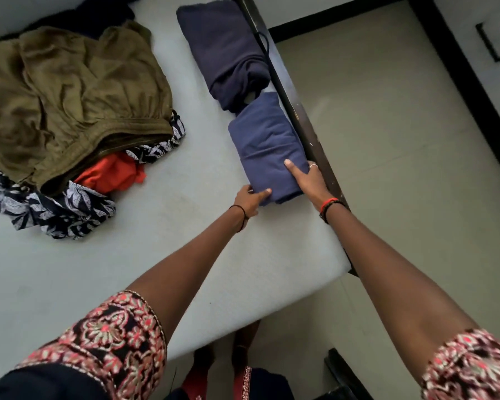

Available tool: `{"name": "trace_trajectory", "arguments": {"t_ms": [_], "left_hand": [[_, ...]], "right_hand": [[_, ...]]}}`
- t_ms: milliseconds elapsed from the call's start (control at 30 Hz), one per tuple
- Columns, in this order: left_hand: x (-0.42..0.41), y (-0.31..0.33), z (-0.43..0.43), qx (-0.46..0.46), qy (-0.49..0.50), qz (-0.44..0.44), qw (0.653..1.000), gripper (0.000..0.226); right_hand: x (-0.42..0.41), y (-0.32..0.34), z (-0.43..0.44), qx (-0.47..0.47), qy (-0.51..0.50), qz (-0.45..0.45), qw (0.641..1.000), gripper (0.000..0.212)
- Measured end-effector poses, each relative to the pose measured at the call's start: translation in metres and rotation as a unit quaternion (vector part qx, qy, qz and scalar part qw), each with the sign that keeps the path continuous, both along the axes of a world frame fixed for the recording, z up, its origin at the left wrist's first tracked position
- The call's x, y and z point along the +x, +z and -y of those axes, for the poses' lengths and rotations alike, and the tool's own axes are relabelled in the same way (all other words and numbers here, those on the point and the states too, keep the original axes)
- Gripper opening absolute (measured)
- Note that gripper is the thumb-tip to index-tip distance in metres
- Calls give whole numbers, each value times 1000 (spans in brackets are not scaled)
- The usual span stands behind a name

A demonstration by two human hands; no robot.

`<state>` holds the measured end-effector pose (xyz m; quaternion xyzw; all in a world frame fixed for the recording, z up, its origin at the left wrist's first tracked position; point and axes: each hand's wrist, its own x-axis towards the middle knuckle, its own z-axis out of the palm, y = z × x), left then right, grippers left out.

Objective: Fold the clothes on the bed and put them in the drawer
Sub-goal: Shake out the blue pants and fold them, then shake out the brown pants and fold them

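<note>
- Two hands hold the folded blue garment point(267, 145): left hand point(250, 200) pinches its near-left corner, right hand point(309, 180) clasps its right side, each grip closed on cloth.
- Smooth and compact, it lies on the bed point(185, 241) against the dark bed frame point(295, 105).
- A navy folded garment point(225, 53) touches its far end; the unfolded heap point(70, 96) lies well apart.

One wide-angle view, worn on the head, looks steeply down and forward over the bed point(70, 269), near enough that both forearms point(185, 269) fill the lower frame. The left hand point(250, 202) and right hand point(311, 180) meet just above centre on a folded blue garment point(267, 145); floor point(387, 140) takes the right side.
</note>
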<state>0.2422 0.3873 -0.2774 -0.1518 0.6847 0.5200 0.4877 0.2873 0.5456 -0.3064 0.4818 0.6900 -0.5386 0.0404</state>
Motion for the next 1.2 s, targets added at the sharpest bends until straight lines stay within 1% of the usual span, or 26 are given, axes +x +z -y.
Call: {"name": "trace_trajectory", "arguments": {"t_ms": [33,67,233,300,367,400,433,500,567,667,800,900,1000,1100,1200], "left_hand": [[4,0,2,-2,-2,2,1000,48],[6,3,4,-3,-3,7,1000,48],[8,37,25,-17,-27,34,999,53],[5,51,42,-18,-15,39,999,46],[-2,70,64,-16,5,35,999,35],[-8,79,76,-17,16,26,999,27],[-13,85,88,-23,22,11,999,20],[-28,92,115,-40,44,-39,997,12],[-45,94,145,-69,58,-113,990,12],[-73,95,194,-156,64,-234,957,18],[-116,92,260,-261,17,-338,904,19],[-140,87,301,-331,-10,-370,868,20],[-158,80,323,-380,-106,-379,837,39],[-176,69,334,-376,-199,-371,826,57],[-193,59,336,-360,-251,-370,819,58]], "right_hand": [[4,4,4,5,-9,10,1000,99],[7,10,8,9,-16,22,1000,95],[22,47,29,20,-27,82,996,50],[29,57,39,32,-26,94,995,39],[30,72,51,37,-27,95,994,28],[27,81,58,42,-28,82,995,19],[24,88,65,43,-28,60,997,16],[13,103,81,50,-15,23,998,29],[-2,116,100,66,15,7,998,34],[-29,123,129,79,77,-27,994,26],[-74,124,170,114,165,-63,978,19],[-115,119,199,165,229,-50,958,20],[-152,114,218,196,274,-24,941,31],[-184,103,234,220,343,15,913,55],[-210,91,244,256,405,37,877,70]]}}
